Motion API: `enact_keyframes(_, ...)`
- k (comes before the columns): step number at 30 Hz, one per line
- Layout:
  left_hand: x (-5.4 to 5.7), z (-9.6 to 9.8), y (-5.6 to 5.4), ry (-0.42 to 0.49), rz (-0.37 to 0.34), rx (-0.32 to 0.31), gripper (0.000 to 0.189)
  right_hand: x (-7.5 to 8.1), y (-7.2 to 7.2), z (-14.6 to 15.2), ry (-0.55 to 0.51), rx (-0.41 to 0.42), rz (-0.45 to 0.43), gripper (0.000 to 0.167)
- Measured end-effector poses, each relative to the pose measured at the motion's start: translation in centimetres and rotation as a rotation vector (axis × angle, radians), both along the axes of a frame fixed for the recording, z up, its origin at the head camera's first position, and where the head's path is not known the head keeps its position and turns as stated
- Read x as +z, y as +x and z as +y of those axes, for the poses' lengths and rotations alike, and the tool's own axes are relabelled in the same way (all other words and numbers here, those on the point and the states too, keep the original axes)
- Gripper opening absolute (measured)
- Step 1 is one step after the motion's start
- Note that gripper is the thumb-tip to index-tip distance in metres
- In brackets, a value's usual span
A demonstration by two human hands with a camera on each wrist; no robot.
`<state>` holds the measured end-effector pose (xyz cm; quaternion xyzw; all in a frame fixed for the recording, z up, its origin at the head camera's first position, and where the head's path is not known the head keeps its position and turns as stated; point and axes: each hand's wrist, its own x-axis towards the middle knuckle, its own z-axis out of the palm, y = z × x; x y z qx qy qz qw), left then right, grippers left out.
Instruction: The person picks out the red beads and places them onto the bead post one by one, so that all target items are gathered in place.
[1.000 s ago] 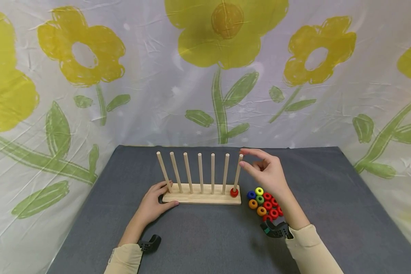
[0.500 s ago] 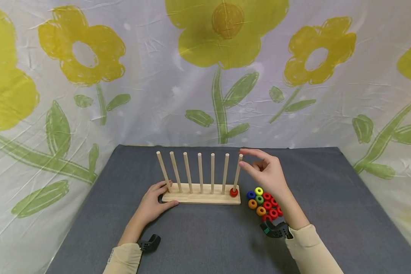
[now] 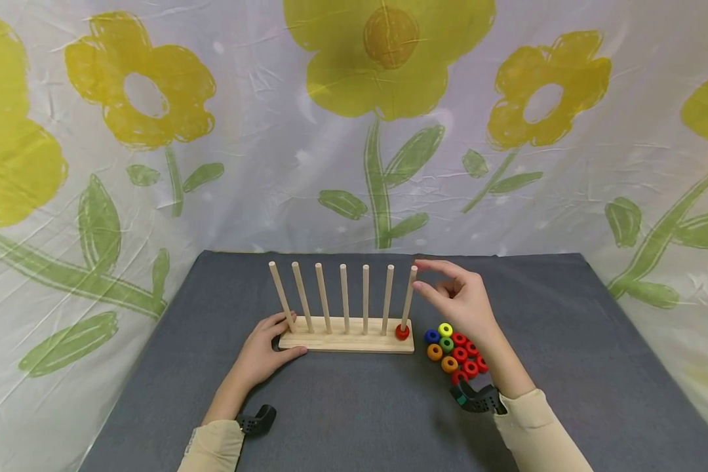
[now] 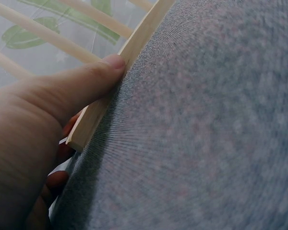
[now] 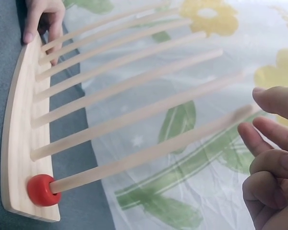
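A pale wooden peg stand (image 3: 347, 341) with several upright pegs sits on the table. My left hand (image 3: 265, 351) holds its left end, thumb (image 4: 101, 72) along the front edge and fingers behind. A red ring (image 3: 402, 332) lies at the foot of the rightmost peg (image 5: 153, 149); the right wrist view shows it flat against the base. At that peg's top is my right hand (image 3: 463, 296), thumb and forefinger spread on either side of the tip with a gap between them. Nothing is held in it; its other fingers are bent.
Right of the stand lies a cluster of loose rings: several red rings (image 3: 459, 354), a yellow ring (image 3: 445, 330), a blue ring (image 3: 432, 336), a green ring (image 3: 446, 344) and orange rings (image 3: 434, 353). My right forearm partly covers them. A flowered cloth (image 3: 259, 131) hangs behind the table (image 3: 354, 419).
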<state>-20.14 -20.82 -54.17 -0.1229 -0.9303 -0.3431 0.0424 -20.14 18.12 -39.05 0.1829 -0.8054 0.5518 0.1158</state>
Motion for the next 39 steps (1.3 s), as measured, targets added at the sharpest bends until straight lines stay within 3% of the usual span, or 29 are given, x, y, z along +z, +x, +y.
enact_keyframes(17, 0.1, 0.1, 0.0, -0.003, 0.011, -0.004, 0.078, -2.9, 0.9, 2.1, -0.006, -0.003, 0.014, 0.033)
enact_keyframes(29, -0.1, 0.1, 0.0, -0.005, 0.013, -0.007, 0.077, -4.6, 1.9, 3.2, 0.006, -0.033, -0.04, 0.032)
enact_keyframes(39, 0.0, 0.2, 0.1, -0.005, 0.015, -0.001, 0.077, -6.4, 2.6, 4.4, 0.019, -0.05, -0.036, 0.031)
